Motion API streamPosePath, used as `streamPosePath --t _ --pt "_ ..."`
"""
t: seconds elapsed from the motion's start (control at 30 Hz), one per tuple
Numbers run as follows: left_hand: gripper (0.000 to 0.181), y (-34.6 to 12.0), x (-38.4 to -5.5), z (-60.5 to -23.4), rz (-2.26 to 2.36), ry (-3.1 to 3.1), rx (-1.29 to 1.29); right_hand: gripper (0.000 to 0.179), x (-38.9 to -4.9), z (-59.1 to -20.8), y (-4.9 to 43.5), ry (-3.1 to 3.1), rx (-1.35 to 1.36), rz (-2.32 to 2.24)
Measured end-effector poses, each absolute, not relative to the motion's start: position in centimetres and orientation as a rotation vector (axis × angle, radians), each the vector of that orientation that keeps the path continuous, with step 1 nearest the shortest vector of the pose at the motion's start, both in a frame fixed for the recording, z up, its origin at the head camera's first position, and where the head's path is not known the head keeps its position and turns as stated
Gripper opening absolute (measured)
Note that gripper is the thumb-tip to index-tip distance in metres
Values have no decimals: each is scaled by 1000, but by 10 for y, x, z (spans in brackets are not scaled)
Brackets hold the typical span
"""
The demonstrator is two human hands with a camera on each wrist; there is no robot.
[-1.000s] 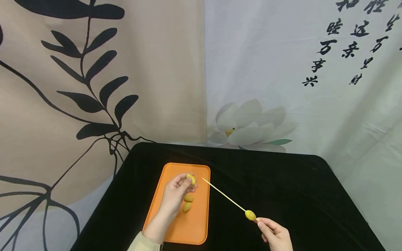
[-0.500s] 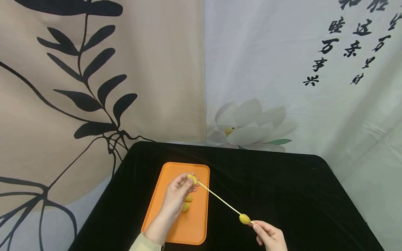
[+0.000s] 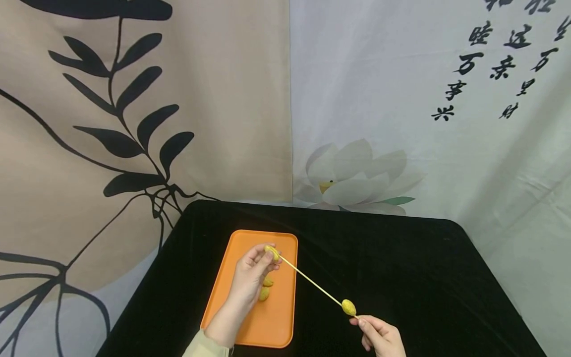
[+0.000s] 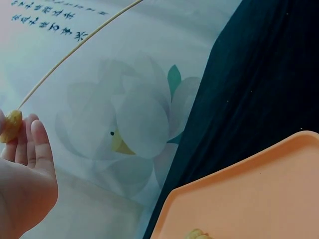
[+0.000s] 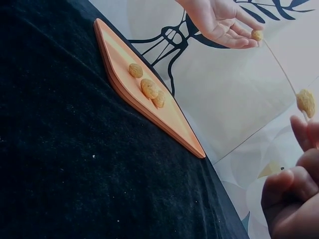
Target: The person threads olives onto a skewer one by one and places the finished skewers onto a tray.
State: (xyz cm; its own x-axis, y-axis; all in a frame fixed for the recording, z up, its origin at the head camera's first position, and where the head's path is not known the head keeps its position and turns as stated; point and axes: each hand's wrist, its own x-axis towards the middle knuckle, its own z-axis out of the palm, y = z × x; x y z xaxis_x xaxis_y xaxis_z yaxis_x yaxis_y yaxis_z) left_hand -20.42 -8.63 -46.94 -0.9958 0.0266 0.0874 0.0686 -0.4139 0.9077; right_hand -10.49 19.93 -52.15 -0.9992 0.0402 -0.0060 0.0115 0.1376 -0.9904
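Observation:
Between thumb and fingers, my left hand (image 3: 247,280) pinches a small yellow oval piece (image 3: 272,253), fruit-like, above the tray. A thin wooden skewer (image 3: 312,282) slants from it down to my right hand (image 3: 381,336), which pinches the skewer's lower end. The skewer's tip meets the left-hand piece; how deep it goes in cannot be seen. Close to the right fingers, another yellow oval piece (image 3: 349,307) is threaded on the skewer. The right wrist view shows the threaded piece (image 5: 306,102) just above the fingertips.
An orange rectangular tray (image 3: 281,312) lies on the black-covered table (image 3: 424,277), partly below my left forearm. On it are 3 loose yellow pieces (image 5: 149,89), partly hidden by the left hand in the head view. Printed curtains (image 3: 232,99) hang behind the table.
My right hand has moved left and slightly down, bringing the skewer along. Its tip, earlier apart from the left-hand piece, now meets it. The left hand has barely moved.

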Motion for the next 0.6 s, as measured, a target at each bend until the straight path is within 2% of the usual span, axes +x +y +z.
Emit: streamPosePath --t 0.23,0.6 --pt "34 -85 -205 -470 -2604 -1675 -82 17 -105 -524 198 -2318 -44 2057" --pt "21 -83 -206 -472 -2535 -1728 -119 20 -105 -520 198 -2380 -171 2023"
